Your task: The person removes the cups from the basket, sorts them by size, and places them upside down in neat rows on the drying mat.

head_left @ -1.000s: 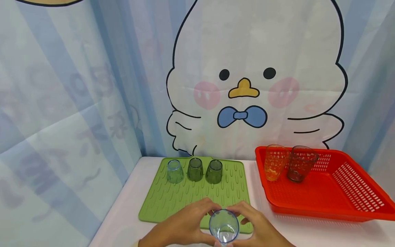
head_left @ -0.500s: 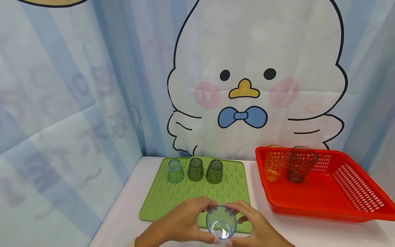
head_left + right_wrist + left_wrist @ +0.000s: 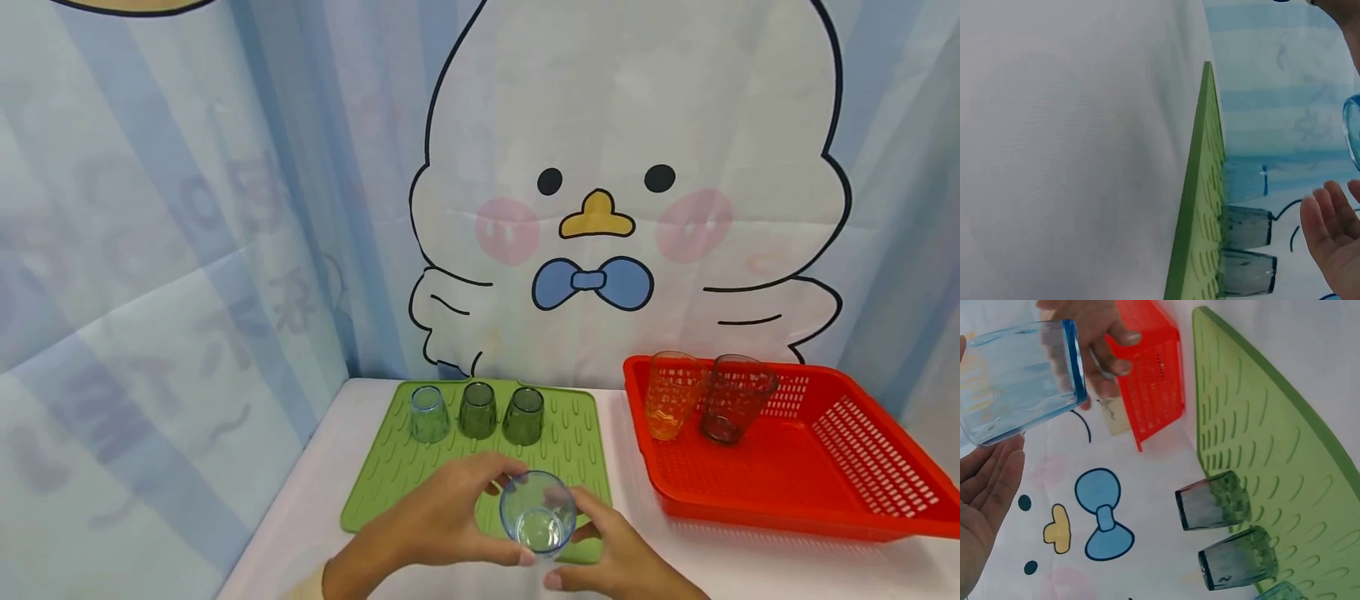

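Observation:
In the head view my left hand grips a bluish clear glass with a blue rim, mouth up, over the near edge of a green drying mat. My right hand is at the glass's right side, its thumb apart from the glass; in the right wrist view its fingers are spread beside the glass. On the mat's far part stand a blue glass and two dark grey glasses, all upside down.
A red plastic basket stands on the right of the white table. Inside are an orange glass and a dark glass, leaning at its left end. A patterned curtain hangs behind the table.
The held glass has moved away from me, over the mat, with the left hand. My right thumb has come off the glass, and the right hand has loosened from it.

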The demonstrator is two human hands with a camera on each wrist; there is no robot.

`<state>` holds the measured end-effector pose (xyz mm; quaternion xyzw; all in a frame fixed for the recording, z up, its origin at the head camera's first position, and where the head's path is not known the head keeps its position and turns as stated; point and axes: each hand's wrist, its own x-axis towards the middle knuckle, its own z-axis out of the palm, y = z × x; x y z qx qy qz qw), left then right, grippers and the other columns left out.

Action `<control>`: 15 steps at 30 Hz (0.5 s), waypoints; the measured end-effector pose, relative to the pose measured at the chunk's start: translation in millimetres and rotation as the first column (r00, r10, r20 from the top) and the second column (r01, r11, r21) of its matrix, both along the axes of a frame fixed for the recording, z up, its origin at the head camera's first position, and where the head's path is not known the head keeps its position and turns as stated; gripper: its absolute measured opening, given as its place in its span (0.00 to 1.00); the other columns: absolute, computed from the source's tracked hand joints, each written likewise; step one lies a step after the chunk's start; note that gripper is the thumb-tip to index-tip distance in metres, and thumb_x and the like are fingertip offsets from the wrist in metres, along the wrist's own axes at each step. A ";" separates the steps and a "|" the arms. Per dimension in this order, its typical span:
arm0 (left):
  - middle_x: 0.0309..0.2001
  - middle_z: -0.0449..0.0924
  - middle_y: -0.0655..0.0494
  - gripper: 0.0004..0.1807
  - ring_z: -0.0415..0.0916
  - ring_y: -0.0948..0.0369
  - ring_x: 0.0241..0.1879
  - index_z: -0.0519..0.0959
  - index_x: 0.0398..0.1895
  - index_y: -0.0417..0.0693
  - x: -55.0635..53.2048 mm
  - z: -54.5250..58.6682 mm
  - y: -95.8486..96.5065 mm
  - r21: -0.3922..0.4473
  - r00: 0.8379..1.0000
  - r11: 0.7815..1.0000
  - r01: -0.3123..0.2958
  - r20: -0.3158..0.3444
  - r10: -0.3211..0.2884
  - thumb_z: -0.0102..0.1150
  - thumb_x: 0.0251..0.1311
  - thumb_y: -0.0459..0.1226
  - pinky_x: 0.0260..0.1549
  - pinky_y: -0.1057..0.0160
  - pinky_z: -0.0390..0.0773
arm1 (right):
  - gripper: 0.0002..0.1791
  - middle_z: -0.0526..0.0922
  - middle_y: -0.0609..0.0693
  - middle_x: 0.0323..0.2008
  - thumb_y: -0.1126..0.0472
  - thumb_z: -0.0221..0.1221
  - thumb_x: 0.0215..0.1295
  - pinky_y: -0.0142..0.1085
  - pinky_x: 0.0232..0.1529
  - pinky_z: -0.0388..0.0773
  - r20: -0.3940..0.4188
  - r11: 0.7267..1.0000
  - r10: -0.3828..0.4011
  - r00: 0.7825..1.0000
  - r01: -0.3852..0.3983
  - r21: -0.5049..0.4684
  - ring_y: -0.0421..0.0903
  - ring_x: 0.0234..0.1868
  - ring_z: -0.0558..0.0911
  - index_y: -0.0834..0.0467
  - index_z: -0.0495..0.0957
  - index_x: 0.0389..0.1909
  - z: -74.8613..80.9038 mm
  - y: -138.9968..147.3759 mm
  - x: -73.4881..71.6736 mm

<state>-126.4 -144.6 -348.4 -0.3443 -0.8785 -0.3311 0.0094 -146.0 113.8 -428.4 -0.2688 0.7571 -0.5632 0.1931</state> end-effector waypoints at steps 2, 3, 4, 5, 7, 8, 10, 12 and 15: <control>0.52 0.80 0.60 0.39 0.78 0.68 0.48 0.73 0.63 0.50 -0.2 1.8 1.1 0.013 1.000 1.000 0.003 -0.010 -0.002 0.76 0.50 0.55 0.49 0.70 0.80 | 0.45 0.74 0.56 0.65 0.59 0.72 0.57 0.43 0.55 0.81 0.110 1.000 0.006 0.994 -0.003 -0.028 0.51 0.56 0.78 0.54 0.61 0.74 -3.8 -3.7 -1.0; 0.52 0.81 0.60 0.39 0.78 0.69 0.48 0.73 0.63 0.50 -0.2 2.6 1.6 0.017 1.000 1.000 0.004 -0.015 -0.004 0.76 0.49 0.55 0.50 0.70 0.80 | 0.46 0.74 0.55 0.65 0.60 0.72 0.57 0.45 0.58 0.79 0.145 0.999 0.014 0.989 -0.008 -0.042 0.51 0.58 0.77 0.53 0.60 0.75 -5.9 -5.9 -1.8; 0.52 0.80 0.61 0.39 0.78 0.69 0.48 0.73 0.62 0.51 -0.1 3.3 2.1 0.020 1.000 1.000 0.004 -0.022 -0.004 0.76 0.49 0.55 0.50 0.70 0.80 | 0.46 0.74 0.54 0.66 0.60 0.72 0.57 0.47 0.62 0.77 0.177 0.998 0.023 0.984 -0.014 -0.056 0.52 0.60 0.76 0.53 0.59 0.75 -7.7 -8.2 -2.3; 0.52 0.80 0.61 0.39 0.78 0.70 0.48 0.73 0.62 0.51 0.0 3.7 2.4 0.022 1.000 1.000 0.004 -0.027 -0.003 0.76 0.49 0.54 0.50 0.70 0.80 | 0.47 0.74 0.52 0.67 0.60 0.72 0.57 0.47 0.65 0.75 0.191 0.997 0.035 0.981 -0.021 -0.071 0.52 0.62 0.76 0.53 0.59 0.76 -9.3 -10.4 -2.7; 0.52 0.80 0.61 0.39 0.78 0.69 0.48 0.73 0.63 0.51 0.5 4.6 3.0 0.024 1.000 1.000 0.002 -0.026 -0.001 0.77 0.49 0.54 0.50 0.70 0.79 | 0.47 0.73 0.51 0.68 0.61 0.72 0.58 0.45 0.67 0.71 0.209 0.994 0.059 0.976 -0.038 -0.104 0.51 0.64 0.75 0.52 0.58 0.76 -11.6 -14.2 -3.0; 0.52 0.80 0.61 0.39 0.78 0.69 0.48 0.73 0.63 0.50 0.8 4.7 3.3 0.026 1.000 1.000 0.002 -0.023 -0.002 0.77 0.49 0.53 0.50 0.70 0.80 | 0.47 0.73 0.50 0.69 0.61 0.72 0.58 0.43 0.67 0.72 0.207 0.992 0.070 0.976 -0.047 -0.113 0.51 0.64 0.74 0.51 0.58 0.76 -12.6 -15.4 -3.2; 0.53 0.80 0.60 0.39 0.78 0.69 0.49 0.73 0.63 0.50 1.3 4.5 3.8 0.032 1.000 0.999 0.007 -0.017 -0.006 0.77 0.49 0.52 0.50 0.71 0.79 | 0.47 0.71 0.50 0.70 0.61 0.71 0.59 0.40 0.67 0.72 0.203 0.989 0.086 0.975 -0.059 -0.134 0.51 0.65 0.74 0.49 0.57 0.77 -13.9 -16.5 -3.2; 0.53 0.79 0.60 0.39 0.78 0.69 0.49 0.72 0.63 0.49 1.6 3.7 4.2 0.039 1.000 0.999 0.014 -0.009 -0.014 0.77 0.49 0.51 0.50 0.71 0.79 | 0.46 0.71 0.51 0.70 0.61 0.70 0.61 0.40 0.67 0.72 0.205 0.987 0.093 0.974 -0.063 -0.146 0.51 0.66 0.73 0.50 0.57 0.77 -14.1 -17.0 -3.1; 0.53 0.79 0.59 0.39 0.78 0.68 0.51 0.72 0.63 0.48 2.1 1.9 4.4 0.042 1.000 0.999 0.023 -0.001 -0.023 0.77 0.50 0.51 0.51 0.71 0.79 | 0.42 0.72 0.53 0.69 0.61 0.68 0.63 0.47 0.68 0.72 0.201 0.986 0.103 0.974 -0.073 -0.153 0.51 0.66 0.74 0.54 0.59 0.76 -14.5 -17.0 -3.5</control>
